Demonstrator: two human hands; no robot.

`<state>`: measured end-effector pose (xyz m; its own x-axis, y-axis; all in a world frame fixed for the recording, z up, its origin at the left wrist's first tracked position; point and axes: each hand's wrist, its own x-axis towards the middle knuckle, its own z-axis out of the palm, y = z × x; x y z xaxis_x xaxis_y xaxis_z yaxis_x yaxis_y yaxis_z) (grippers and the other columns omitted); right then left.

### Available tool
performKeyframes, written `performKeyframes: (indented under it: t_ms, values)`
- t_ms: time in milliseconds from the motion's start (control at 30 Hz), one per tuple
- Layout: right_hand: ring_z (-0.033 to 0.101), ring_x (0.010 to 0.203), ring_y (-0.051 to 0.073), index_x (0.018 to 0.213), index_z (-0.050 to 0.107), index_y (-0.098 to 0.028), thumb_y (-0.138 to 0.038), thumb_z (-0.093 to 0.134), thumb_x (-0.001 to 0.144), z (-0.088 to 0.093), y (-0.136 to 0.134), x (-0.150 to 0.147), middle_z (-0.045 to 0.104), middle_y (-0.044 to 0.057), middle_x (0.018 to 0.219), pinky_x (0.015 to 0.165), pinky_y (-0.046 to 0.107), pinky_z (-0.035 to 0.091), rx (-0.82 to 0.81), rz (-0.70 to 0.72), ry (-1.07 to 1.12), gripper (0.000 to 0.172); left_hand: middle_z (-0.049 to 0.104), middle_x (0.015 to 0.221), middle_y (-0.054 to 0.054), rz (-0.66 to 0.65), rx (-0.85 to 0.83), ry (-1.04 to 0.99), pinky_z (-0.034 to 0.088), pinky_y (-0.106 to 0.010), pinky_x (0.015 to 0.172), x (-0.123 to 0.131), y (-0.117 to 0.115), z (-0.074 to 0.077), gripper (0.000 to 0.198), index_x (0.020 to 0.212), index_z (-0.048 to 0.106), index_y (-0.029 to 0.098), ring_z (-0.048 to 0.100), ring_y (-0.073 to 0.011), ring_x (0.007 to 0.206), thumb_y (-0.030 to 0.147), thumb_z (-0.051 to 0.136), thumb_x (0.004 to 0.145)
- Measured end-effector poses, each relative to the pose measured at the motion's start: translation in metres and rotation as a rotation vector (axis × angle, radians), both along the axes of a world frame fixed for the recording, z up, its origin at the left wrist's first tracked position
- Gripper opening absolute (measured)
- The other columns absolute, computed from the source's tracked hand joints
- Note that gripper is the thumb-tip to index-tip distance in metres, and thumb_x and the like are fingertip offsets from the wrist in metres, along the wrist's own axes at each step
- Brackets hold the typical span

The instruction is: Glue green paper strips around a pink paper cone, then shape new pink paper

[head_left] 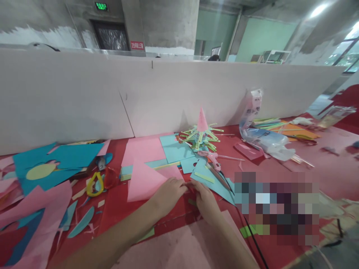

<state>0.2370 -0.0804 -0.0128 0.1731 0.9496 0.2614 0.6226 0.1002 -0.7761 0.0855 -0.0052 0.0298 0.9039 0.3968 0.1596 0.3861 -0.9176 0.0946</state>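
Note:
My left hand (174, 189) lies over the lower right edge of a pink sheet of paper (143, 183), its fingers bent and pressed together on it. The sheet has a slanted, pointed upper part. Fingertip to fingertip with it, my right hand (204, 196) is closed in a pinch; what lies in the pinch is too small to make out. Just beyond the hands are light blue sheets (224, 188), a green paper strip (204, 177) and a pink glue gun (214, 160). Behind them stands a pink paper cone (202, 121) on a ring of green strips (199, 141).
Yellow-handled scissors (94, 185), blue paper (75, 155) and scraps cover the left side of the red table (123, 216). A black cord (250, 228) runs along the right. Plastic bags (266, 140) lie at back right. A white partition (70, 101) closes the far edge. One area is pixelated.

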Motion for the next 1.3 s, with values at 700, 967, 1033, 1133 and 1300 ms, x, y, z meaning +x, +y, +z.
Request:
performKeyframes:
  t_ms: [700, 967, 1033, 1133, 1300]
  values:
    - [0.057, 0.098, 0.017, 0.106, 0.056, -0.019, 0.003, 0.032, 0.065, -0.003, 0.002, 0.001, 0.063, 0.005, 0.105, 0.087, 0.033, 0.043, -0.032, -0.032, -0.061, 0.052, 0.061, 0.09, -0.007, 0.12, -0.274, 0.011, 0.044, -0.029, 0.073, 0.019, 0.0, 0.005, 0.013, 0.086, 0.06, 0.013, 0.057, -0.0183, 0.083, 0.011, 0.05, 0.08]
    - [0.058, 0.096, 0.018, 0.106, 0.057, -0.02, 0.002, 0.033, 0.067, -0.005, 0.003, 0.001, 0.064, 0.005, 0.103, 0.085, 0.032, 0.045, 0.002, -0.035, -0.076, 0.051, 0.063, 0.084, -0.004, 0.083, -0.182, 0.02, 0.043, -0.029, 0.068, 0.019, 0.002, 0.002, 0.011, 0.081, 0.06, 0.015, 0.058, -0.0181, 0.078, 0.013, 0.05, 0.081]
    - [0.058, 0.096, 0.018, 0.105, 0.057, -0.019, 0.002, 0.033, 0.067, -0.004, 0.003, 0.001, 0.064, 0.005, 0.103, 0.085, 0.032, 0.045, 0.004, -0.05, -0.084, 0.05, 0.063, 0.081, -0.003, 0.061, -0.117, -0.007, 0.042, -0.03, 0.068, 0.018, 0.003, -0.004, 0.01, 0.08, 0.06, 0.016, 0.057, -0.0176, 0.076, 0.015, 0.05, 0.082]
    - [0.058, 0.098, 0.017, 0.104, 0.057, -0.02, 0.002, 0.033, 0.067, -0.003, 0.002, 0.001, 0.064, 0.005, 0.104, 0.086, 0.031, 0.044, 0.0, -0.033, -0.07, 0.049, 0.061, 0.078, -0.002, 0.0, -0.004, -0.03, 0.041, -0.031, 0.071, 0.016, 0.003, -0.011, 0.011, 0.08, 0.059, 0.016, 0.055, -0.0169, 0.074, 0.017, 0.049, 0.083]
    - [0.059, 0.096, 0.016, 0.102, 0.057, -0.02, 0.002, 0.033, 0.067, -0.002, 0.002, 0.001, 0.065, 0.004, 0.101, 0.086, 0.03, 0.044, 0.0, -0.013, -0.049, 0.047, 0.059, 0.079, -0.002, -0.044, 0.081, -0.078, 0.041, -0.03, 0.077, 0.011, 0.001, -0.016, 0.01, 0.079, 0.059, 0.016, 0.053, -0.0156, 0.079, 0.019, 0.05, 0.083]
